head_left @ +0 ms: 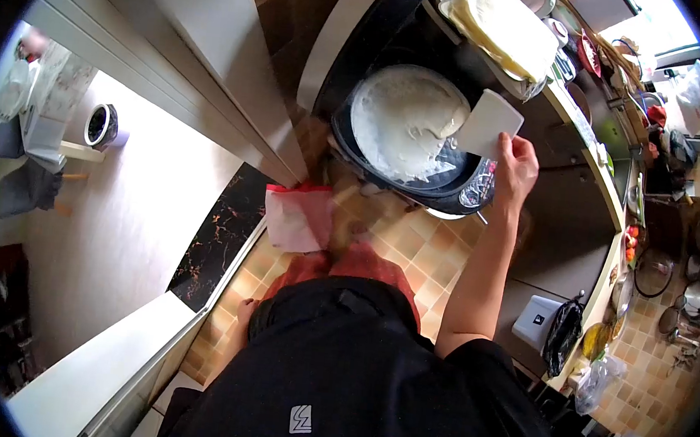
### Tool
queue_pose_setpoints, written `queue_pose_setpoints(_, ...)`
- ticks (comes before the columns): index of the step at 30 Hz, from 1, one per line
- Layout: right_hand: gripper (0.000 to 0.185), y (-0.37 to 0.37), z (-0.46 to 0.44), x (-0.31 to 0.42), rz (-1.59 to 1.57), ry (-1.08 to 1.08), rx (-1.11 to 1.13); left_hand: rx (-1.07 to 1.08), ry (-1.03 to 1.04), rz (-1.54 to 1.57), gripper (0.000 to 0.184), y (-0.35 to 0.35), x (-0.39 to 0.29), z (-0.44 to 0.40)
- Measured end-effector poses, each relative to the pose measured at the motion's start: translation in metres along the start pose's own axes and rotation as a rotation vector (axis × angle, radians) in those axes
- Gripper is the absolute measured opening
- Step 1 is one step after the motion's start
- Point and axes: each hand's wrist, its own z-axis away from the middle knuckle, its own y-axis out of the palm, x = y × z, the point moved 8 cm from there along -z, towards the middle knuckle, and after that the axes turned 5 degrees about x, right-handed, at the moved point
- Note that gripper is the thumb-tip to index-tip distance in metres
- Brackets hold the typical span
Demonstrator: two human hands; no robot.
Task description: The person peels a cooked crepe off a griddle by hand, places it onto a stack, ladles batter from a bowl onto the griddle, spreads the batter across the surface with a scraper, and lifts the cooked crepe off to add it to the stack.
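My right hand (516,168) pinches a flat white scraper (489,124) by its lower right corner. The scraper's left edge is at the rim of a white, wet batter layer (404,119), which is spread unevenly over a round dark griddle (453,178). A thicker streak of batter lies near the scraper. Down at my left side is my left hand (247,311), partly behind the black shirt, with its fingers mostly hidden. A white and red bag (298,218) is on the left, below the griddle.
A stack of pale flat sheets (500,30) is beyond the griddle. A cluttered counter (593,148) curves along the right, with a small white bin (536,320) and black bag below. A white door frame (207,48) stands at the left.
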Motion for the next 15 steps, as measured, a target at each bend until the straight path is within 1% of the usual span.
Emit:
queue_pose_setpoints(1,0.023,-0.009,0.013,0.034,0.055,-0.056,-0.048,-0.017,0.013,0.035,0.039,-0.001,-0.002,-0.003)
queue_pose_setpoints(2,0.016,-0.018,0.031,0.068,0.137,-0.184,-0.194,0.035,0.025,0.010,0.037,0.003,-0.021,0.001)
queue_pose_setpoints(4,0.009,0.003,0.038,0.065,0.401,-0.553,-0.157,0.120,0.036,-0.042,0.033,-0.009,-0.075,0.035)
queue_pose_setpoints(5,0.005,0.020,0.034,0.037,0.459,-0.550,-0.044,0.070,0.058,-0.034,0.030,-0.008,-0.071,0.031)
queue_pose_setpoints(6,0.002,0.024,0.039,0.038,0.480,-0.556,-0.022,0.071,0.063,-0.065,0.030,-0.008,-0.071,0.030)
queue_pose_setpoints(8,0.003,0.010,0.046,0.067,0.408,-0.677,-0.088,0.060,0.063,-0.116,0.030,-0.005,-0.069,0.029)
queue_pose_setpoints(9,0.003,0.001,0.053,0.089,0.388,-0.728,-0.146,0.007,0.083,-0.110,0.030,-0.006,-0.059,0.028)
queue_pose_setpoints(10,0.004,-0.006,0.057,0.102,0.419,-0.651,-0.160,-0.179,0.120,0.017,0.030,0.001,-0.016,0.006)
queue_pose_setpoints(12,0.003,-0.004,0.064,0.103,0.448,-0.775,-0.164,-0.200,0.048,-0.030,0.032,0.004,-0.020,0.023)
queue_pose_setpoints(14,0.003,0.024,0.056,0.058,0.572,-0.851,0.138,-0.033,-0.053,-0.073,0.036,0.009,-0.036,0.040)
queue_pose_setpoints(15,0.004,0.028,0.056,0.053,0.555,-0.852,0.210,0.050,-0.104,-0.090,0.038,0.019,-0.038,0.042)
